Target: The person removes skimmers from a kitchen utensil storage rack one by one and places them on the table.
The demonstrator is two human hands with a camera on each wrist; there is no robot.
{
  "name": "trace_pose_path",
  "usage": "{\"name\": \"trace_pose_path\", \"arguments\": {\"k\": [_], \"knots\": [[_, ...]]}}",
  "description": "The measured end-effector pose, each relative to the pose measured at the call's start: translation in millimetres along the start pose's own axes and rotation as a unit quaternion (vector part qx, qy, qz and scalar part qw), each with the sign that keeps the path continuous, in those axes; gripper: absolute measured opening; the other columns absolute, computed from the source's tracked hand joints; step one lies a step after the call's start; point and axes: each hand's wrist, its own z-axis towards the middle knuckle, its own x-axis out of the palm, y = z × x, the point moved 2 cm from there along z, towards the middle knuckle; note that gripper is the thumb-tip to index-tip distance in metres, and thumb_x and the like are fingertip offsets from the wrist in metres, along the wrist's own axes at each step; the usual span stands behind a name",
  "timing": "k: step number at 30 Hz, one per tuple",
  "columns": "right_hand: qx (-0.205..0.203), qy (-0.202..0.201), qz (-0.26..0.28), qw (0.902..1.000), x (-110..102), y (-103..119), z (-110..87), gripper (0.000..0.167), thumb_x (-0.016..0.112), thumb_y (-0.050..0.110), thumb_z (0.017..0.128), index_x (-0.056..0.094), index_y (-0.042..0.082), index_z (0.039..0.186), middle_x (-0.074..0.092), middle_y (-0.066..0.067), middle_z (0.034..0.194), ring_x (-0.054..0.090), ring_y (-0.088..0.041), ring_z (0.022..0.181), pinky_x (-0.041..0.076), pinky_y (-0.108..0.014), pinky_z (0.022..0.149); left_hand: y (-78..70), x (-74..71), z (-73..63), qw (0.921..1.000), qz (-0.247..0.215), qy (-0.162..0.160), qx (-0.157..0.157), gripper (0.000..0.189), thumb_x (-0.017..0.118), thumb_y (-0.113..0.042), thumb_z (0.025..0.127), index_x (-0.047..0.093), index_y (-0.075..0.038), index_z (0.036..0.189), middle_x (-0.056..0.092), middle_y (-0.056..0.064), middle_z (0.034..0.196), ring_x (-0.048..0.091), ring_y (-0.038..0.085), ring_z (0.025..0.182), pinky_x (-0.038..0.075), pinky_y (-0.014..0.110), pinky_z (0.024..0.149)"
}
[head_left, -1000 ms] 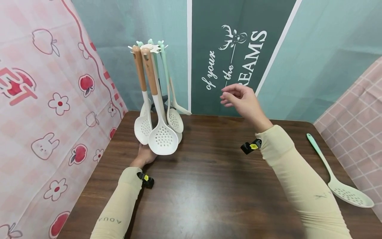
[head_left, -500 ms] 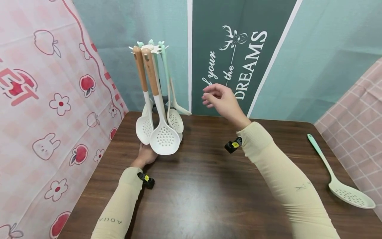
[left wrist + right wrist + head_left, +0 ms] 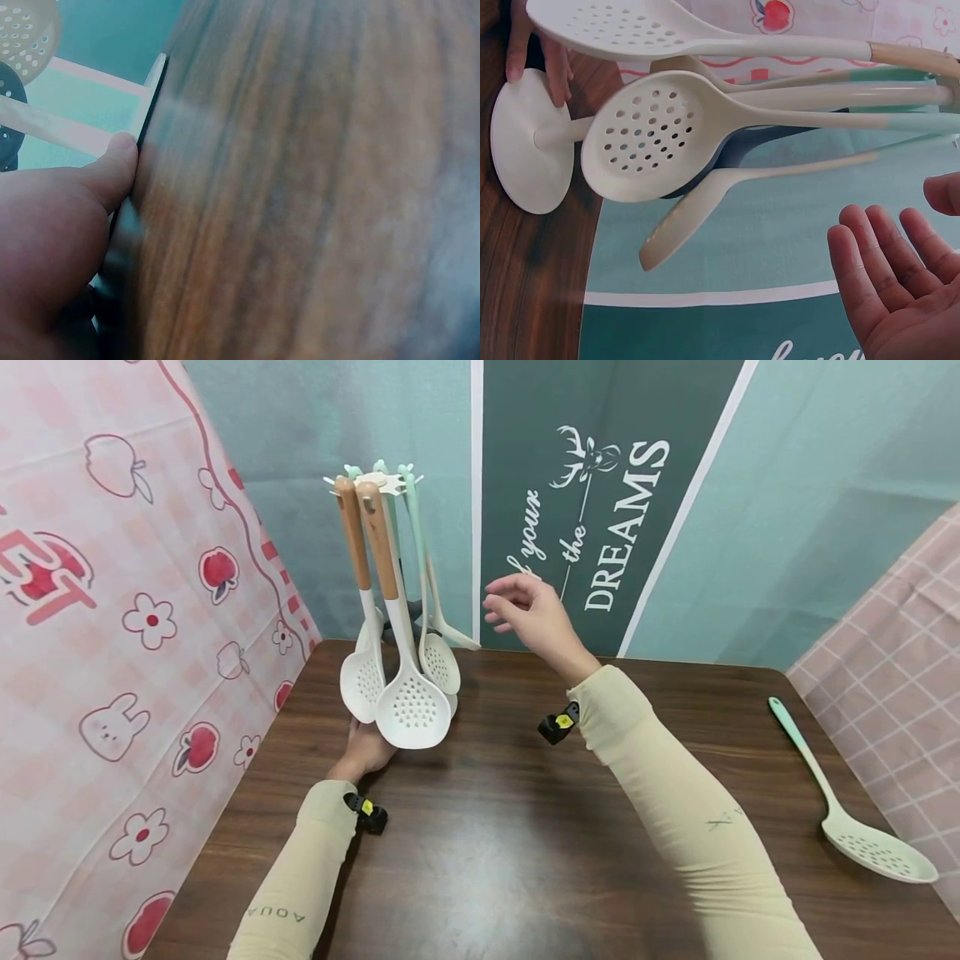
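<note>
A rotating utensil rack (image 3: 386,483) stands at the back left, hung with several kitchen tools. A white skimmer (image 3: 413,708) with a wooden handle faces front; another white skimmer (image 3: 362,685) hangs beside it, and a mint-handled skimmer (image 3: 649,135) hangs to the right. My left hand (image 3: 367,750) rests on the rack's round white base (image 3: 529,169), thumb (image 3: 118,161) stretched along it; its other fingers are partly hidden. My right hand (image 3: 536,617) hovers empty to the right of the rack, fingers loosely bent and apart from the thumb.
A loose mint-handled slotted turner (image 3: 873,845) lies at the right side of the brown wooden table (image 3: 525,860). A pink printed cloth (image 3: 150,677) borders the left, a teal cloth (image 3: 750,543) the back, and a pink checked cloth (image 3: 900,652) the right.
My right hand has moved left through the air toward the rack, slowing in the last half second. The left hand and the rack have stayed nearly still.
</note>
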Motion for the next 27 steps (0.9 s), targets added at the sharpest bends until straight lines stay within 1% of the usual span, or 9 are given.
{"name": "trace_pose_path", "arguments": {"k": [3,7,11,14,17,20,23,27], "knots": [[-0.003,0.007,0.005,1.0,5.2,0.3,3.1,0.022,0.064,0.011,0.101,0.065,0.0,0.12,0.072,-0.019,0.11,0.071,-0.028,0.095,0.06,-0.034,0.08,-0.6,-0.4,-0.5,1.0,0.004,0.002,-0.002,0.059,0.052,-0.026,0.102,0.04,0.003,0.152,0.036,0.024,0.158,0.026,0.042,0.15,0.008,0.067,0.119],[-0.007,0.019,0.001,0.9998,10.9,4.1,7.5,0.023,0.065,0.013,0.101,0.065,0.0,0.12,0.071,-0.018,0.107,0.07,-0.03,0.095,0.06,-0.04,0.082,-0.3,-0.2,-0.6,1.0,0.007,0.007,-0.002,0.058,0.052,-0.025,0.102,0.041,0.003,0.152,0.037,0.024,0.158,0.026,0.043,0.149,0.008,0.067,0.119],[-0.011,0.03,-0.01,0.9994,15.9,11.3,10.9,0.022,0.064,0.014,0.101,0.065,0.002,0.12,0.072,-0.015,0.107,0.069,-0.029,0.095,0.059,-0.038,0.081,0.4,1.2,0.3,0.9999,0.008,0.002,0.008,0.058,0.052,-0.025,0.101,0.042,0.003,0.151,0.038,0.025,0.158,0.026,0.043,0.149,0.008,0.067,0.119],[-0.015,0.042,-0.018,0.9988,22.1,17.5,13.9,0.024,0.064,0.016,0.102,0.065,0.001,0.121,0.072,-0.015,0.111,0.069,-0.029,0.097,0.059,-0.035,0.08,2.7,2.8,1.5,0.9999,0.005,-0.001,0.012,0.059,0.051,-0.026,0.101,0.041,0.003,0.151,0.036,0.025,0.158,0.025,0.043,0.149,0.007,0.066,0.119],[-0.018,0.056,-0.022,0.998,29.7,21.4,17.3,0.027,0.063,0.017,0.103,0.064,0.001,0.125,0.07,-0.016,0.117,0.069,-0.03,0.1,0.058,-0.038,0.083,4.0,2.8,2.0,0.9999,0.001,-0.004,0.014,0.059,0.051,-0.027,0.101,0.04,0.003,0.152,0.036,0.025,0.158,0.025,0.043,0.149,0.007,0.066,0.119],[-0.016,0.065,-0.027,0.9974,37.5,22.9,20.8,0.031,0.062,0.019,0.103,0.062,0.001,0.128,0.069,-0.016,0.12,0.068,-0.028,0.103,0.058,-0.042,0.086,2.8,0.9,0.9,0.9999,0.001,-0.005,0.015,0.06,0.052,-0.026,0.101,0.04,0.003,0.151,0.036,0.026,0.158,0.025,0.043,0.149,0.008,0.066,0.119],[-0.009,0.066,-0.033,0.9972,44.4,24.0,23.3,0.032,0.062,0.021,0.103,0.061,0.003,0.13,0.07,-0.014,0.119,0.067,-0.024,0.103,0.057,-0.043,0.088,1.3,-0.9,-0.5,0.9998,0.01,-0.005,0.016,0.059,0.054,-0.025,0.1,0.042,0.004,0.15,0.038,0.026,0.157,0.028,0.044,0.147,0.012,0.068,0.118],[-0.001,0.058,-0.046,0.9972,51.9,23.9,25.4,0.033,0.063,0.021,0.103,0.059,0.004,0.132,0.07,-0.011,0.118,0.067,-0.02,0.102,0.058,-0.039,0.087,0.9,-0.4,-1.0,0.9998,0.015,-0.004,0.015,0.057,0.054,-0.024,0.101,0.044,0.003,0.149,0.041,0.026,0.155,0.03,0.044,0.147,0.014,0.068,0.117]]}}
